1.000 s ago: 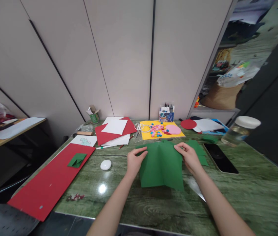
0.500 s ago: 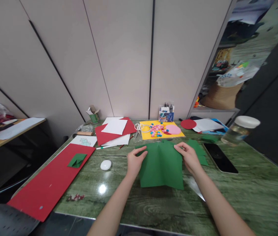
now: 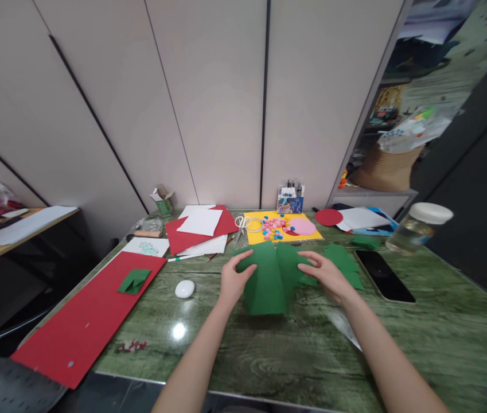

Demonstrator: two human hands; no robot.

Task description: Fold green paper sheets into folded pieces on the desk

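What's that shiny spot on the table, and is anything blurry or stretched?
Head view: glare on the glossy table, probably a light's reflection; head view: the green paper looks slightly soft-edged, perhaps motion blur; head view: the jar slants, probably lens distortion.

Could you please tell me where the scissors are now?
In the head view, the scissors lie beyond the left hand, overlapping the left edge of the yellow sheet.

A black phone [image 3: 384,276] lies near a white-lidded jar [image 3: 419,230] on the table [image 3: 454,338].
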